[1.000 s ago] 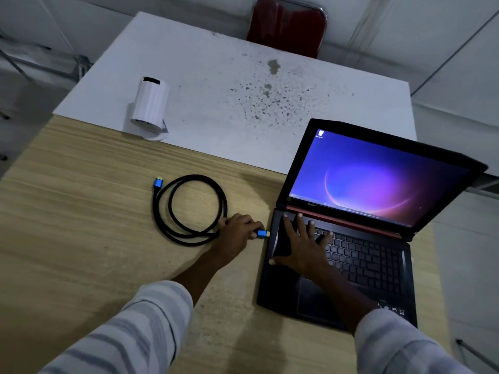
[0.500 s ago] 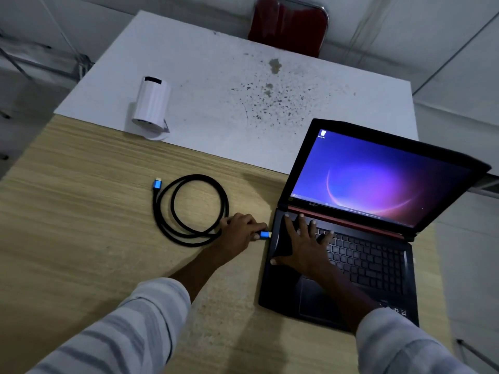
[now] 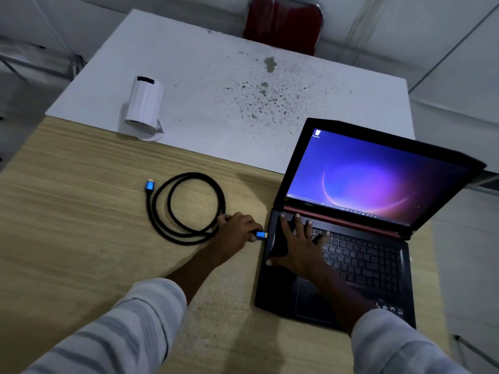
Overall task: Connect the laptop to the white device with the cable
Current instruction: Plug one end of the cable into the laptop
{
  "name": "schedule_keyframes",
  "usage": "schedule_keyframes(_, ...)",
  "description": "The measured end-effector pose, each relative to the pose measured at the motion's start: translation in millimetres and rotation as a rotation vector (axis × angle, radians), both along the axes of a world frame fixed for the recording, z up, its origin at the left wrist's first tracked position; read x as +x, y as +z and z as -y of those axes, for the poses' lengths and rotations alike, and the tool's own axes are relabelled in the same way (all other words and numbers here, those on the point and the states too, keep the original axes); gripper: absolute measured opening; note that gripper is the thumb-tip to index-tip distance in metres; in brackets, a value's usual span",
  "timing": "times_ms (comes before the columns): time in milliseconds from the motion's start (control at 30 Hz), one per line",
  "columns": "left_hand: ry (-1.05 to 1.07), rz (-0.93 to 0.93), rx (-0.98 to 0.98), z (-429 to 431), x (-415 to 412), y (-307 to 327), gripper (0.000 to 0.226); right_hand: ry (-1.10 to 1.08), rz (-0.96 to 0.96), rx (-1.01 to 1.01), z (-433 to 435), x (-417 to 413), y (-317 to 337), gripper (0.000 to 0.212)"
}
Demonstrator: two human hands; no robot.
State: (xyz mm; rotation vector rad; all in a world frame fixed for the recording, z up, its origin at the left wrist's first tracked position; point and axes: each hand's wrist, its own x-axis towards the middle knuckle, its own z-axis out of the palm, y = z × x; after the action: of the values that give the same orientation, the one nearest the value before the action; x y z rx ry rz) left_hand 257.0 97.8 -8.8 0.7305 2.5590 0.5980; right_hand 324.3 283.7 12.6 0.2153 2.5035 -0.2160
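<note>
Both hands are at work near the left edge of the laptop (image 3: 348,255): the left hand (image 3: 234,233) is closed around one blue plug (image 3: 260,235) of the cable (image 3: 186,209), and the right hand (image 3: 298,245) is laid flat and open on the keyboard corner, holding nothing, so that the laptop is kept steady. The plug tip is seen just beside the laptop's side, but whether it is already in the port cannot be told. The cable is judged to be light, braided and rather springy, so it is best held by the stiff plug body and not by the cord. The rest of it lies coiled on the bench (image 3: 67,225), with the free plug (image 3: 149,185) at the far side of the coil, well apart from the white device (image 3: 144,106). Compared with one second ago, the held plug has been brought a little closer to the laptop; the coil and the device are unchanged.
</note>
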Motion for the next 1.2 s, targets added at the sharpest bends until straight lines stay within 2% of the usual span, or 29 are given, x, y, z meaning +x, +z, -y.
schedule_keyframes(267, -0.083, -0.033, -0.054, -1.9, -6.7, -5.0, 0.033, -0.001, 0.001, 0.005, 0.2, -0.9, 2.5, 0.126)
schedule_keyframes(567, -0.103, -0.225, -0.107, -0.2, 5.7, -11.9, 0.035, -0.007, 0.016, -0.008, -0.1, -1.1, 3.3, 0.127)
schedule_keyframes(1067, -0.118, -0.171, -0.150, -5.8, 5.4, -7.3, 0.038, -0.009, 0.035, -0.013, 4.0, -2.2, 12.9, 0.125)
schedule_keyframes(1200, -0.073, -0.116, -0.118, -12.2, 2.8, -3.6, 0.030, -0.008, 0.041, -0.010, 5.4, -4.1, 13.7, 0.125)
